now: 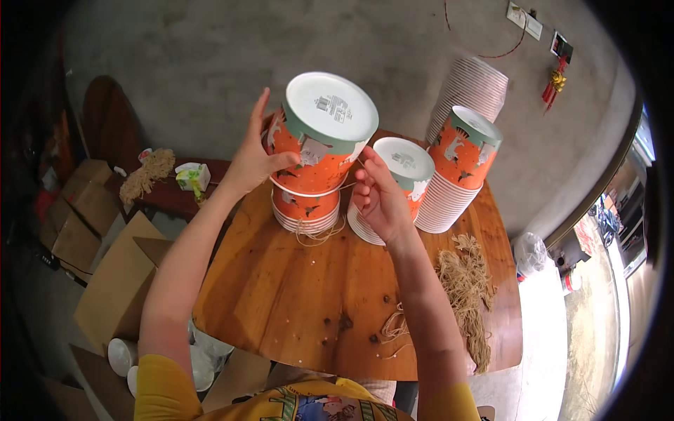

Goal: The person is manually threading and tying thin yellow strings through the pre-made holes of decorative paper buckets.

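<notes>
My left hand (pixel 254 160) grips an upside-down orange paper bucket (pixel 323 151), with a green band, animal pictures and a white base facing up. Its thumb lies on the near side and the fingers wrap round the left. Just below is a stack of similar nested buckets (pixel 306 210), thin string (pixel 321 234) hanging beside it. At the held bucket's right side, my right hand (pixel 382 196) has its fingers curled, pinching what looks like thin string at the bucket wall. Behind that hand stands another upturned bucket stack (pixel 405 163), partly hidden by it.
Taller bucket stacks (pixel 449 200) rise at the back right of the wooden table (pixel 295 295). A bundle of tan strings (pixel 463 295) lies by my right forearm, with loose strands (pixel 395 324) nearby. Open cardboard boxes (pixel 116 281) stand left; a side bench (pixel 210 172) holds more string and a tissue pack.
</notes>
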Demonstrator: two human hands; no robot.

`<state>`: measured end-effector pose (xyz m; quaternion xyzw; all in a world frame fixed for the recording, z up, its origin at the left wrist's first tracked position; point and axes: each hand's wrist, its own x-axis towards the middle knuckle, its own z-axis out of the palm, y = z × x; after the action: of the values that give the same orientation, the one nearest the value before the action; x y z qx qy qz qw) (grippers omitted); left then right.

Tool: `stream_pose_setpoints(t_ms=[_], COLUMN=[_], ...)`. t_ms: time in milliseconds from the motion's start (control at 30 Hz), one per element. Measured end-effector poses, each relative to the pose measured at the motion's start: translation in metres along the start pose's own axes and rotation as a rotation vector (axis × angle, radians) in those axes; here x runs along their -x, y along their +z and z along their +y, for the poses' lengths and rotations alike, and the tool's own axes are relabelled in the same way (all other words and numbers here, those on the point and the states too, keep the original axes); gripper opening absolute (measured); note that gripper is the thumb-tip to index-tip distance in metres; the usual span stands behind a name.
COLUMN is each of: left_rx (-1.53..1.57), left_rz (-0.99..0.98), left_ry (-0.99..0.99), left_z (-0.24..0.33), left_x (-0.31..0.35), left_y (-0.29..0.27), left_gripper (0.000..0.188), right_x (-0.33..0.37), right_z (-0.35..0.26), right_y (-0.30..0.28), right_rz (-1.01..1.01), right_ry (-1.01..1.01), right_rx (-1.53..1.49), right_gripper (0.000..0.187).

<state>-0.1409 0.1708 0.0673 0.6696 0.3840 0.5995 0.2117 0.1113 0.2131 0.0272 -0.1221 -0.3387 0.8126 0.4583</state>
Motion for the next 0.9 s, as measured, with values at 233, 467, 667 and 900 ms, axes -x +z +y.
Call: stream_pose_setpoints(t_ms=[233,467,667,900], left_rx=[0.096,-0.264,-0.194,-0.258], left_rz=[0.193,0.243,0.217,0.214], left_ry=[-0.036,-0.117,-0.187,-0.168], left_z=[-0.047,-0.062,-0.061,-0.08], left_x=[-0.002,0.012,0.032,0.058], left_y=[0.02,0.049,0.043,0.035], left_gripper=[0.132,0.116,0.091,0.086], right_x=[-0.004,-0.039,-0.033,-0.029], right_z=[0.009,0.028,0.036,0.054], right_y=[0.028,-0.006,0.003,-0.018], right_rz=[0.1,0.119,0.224,0.184], right_ry=[-0.189,-0.385,-0.435,-0.412], right_rx=[0.694,0.874,1.143,1.286], right_gripper=[0.057,0.059,0.056,0.058])
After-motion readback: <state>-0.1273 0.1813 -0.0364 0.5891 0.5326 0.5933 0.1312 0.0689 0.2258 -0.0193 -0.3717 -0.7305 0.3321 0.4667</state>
